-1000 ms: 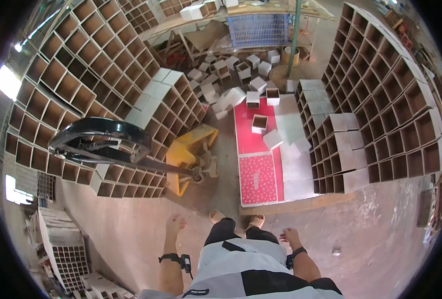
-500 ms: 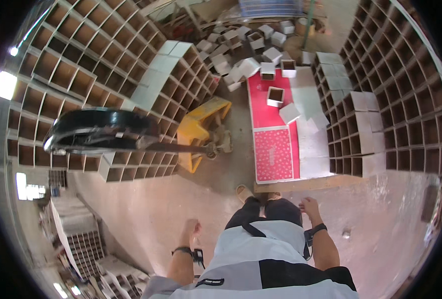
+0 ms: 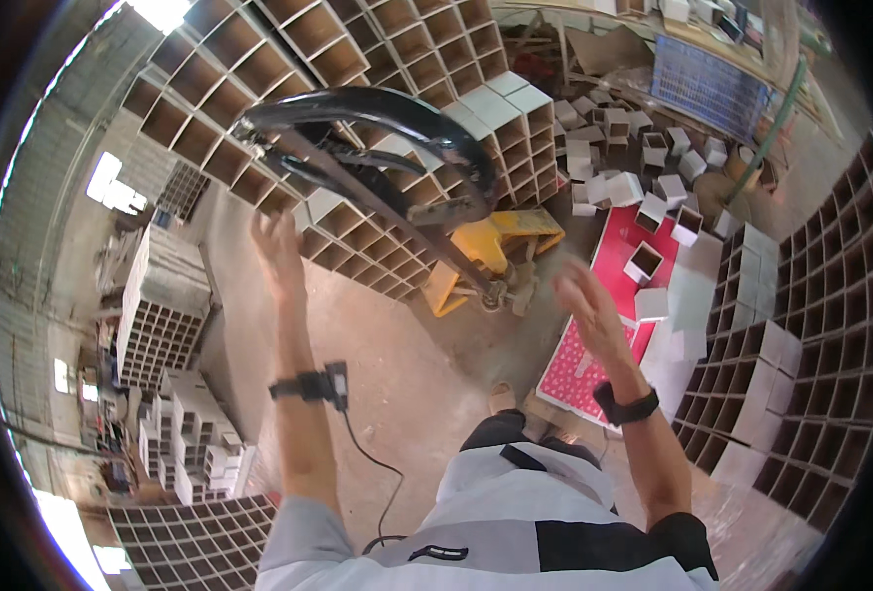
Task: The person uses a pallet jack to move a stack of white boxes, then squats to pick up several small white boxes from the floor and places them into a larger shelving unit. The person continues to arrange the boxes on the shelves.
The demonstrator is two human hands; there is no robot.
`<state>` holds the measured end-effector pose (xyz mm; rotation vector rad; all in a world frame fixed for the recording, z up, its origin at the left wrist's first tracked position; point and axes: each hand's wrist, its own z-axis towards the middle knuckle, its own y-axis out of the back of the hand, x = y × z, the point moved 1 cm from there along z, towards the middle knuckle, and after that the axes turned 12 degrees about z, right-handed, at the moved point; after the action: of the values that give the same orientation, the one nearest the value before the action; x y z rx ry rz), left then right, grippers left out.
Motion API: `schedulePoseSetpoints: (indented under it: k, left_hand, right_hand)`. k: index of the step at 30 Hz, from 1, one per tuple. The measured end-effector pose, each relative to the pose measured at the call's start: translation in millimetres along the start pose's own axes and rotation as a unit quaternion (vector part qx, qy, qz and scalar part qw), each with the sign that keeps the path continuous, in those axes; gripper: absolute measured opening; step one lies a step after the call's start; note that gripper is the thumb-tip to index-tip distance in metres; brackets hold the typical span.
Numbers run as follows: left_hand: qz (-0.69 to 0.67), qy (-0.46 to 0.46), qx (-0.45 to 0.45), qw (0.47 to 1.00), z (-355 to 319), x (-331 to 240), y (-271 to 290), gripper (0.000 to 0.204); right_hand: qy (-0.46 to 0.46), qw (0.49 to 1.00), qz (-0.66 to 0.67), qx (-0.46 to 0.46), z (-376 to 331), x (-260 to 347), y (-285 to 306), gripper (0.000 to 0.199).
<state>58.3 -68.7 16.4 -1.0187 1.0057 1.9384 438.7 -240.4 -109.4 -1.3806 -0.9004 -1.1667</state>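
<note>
A yellow pallet jack (image 3: 483,248) stands ahead of me, its long black handle (image 3: 397,103) reaching up and to the left with a loop grip at the top. My left hand (image 3: 279,254) is raised below the left end of that loop, fingers stretched and apart, holding nothing. Right of the jack, my right hand (image 3: 594,310) is lifted, fingers extended and slightly blurred, also without anything in it. Behind the right hand, in the picture, lies a pink-and-white board (image 3: 576,369) bearing several white boxes. Neither hand appears to touch the handle.
Stacked white-edged box grids (image 3: 397,49) rise behind the jack, with more stacks (image 3: 810,295) on the right. Loose small white boxes (image 3: 618,126) lie in a heap at the back beside a blue crate (image 3: 707,84). A cable (image 3: 382,461) hangs from my left wrist.
My view has turned left, toward the pallet jack. Both my hands have risen from beside my body and reach forward, the left close below the handle's loop.
</note>
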Motion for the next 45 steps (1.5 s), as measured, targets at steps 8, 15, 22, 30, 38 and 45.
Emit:
schedulePoseSetpoints:
  k: [8,15,22,30,38,45]
  left_hand:
    - [0.373,-0.4,-0.063,0.835,113,-62,41,0.078]
    - [0.185,-0.202,0.136,0.952,158,-30,22,0.049]
    - [-0.021,-0.108,0.136,0.985,158,-12,-9,0.036]
    - [-0.068,-0.134,0.141,0.978,162,0,-19,0.023]
    - [-0.063,-0.152,0.123,0.979,156,-1,-18,0.023]
    - [-0.077,-0.162,0.132,0.975,162,0,-21,0.022]
  right_hand:
    - [0.087,0.982,0.019,0.166,93,194,-93,0.071]
    - [-0.13,0.917,0.035,0.374,170,183,-108,0.074]
    - [-0.224,0.899,-0.06,0.372,165,189,-164,0.063]
    - [-0.224,0.939,-0.038,0.257,158,227,-183,0.088]
    - [-0.213,0.908,-0.253,0.256,161,260,-195,0.094]
    - [-0.134,0.943,-0.271,0.139,148,254,-201,0.076]
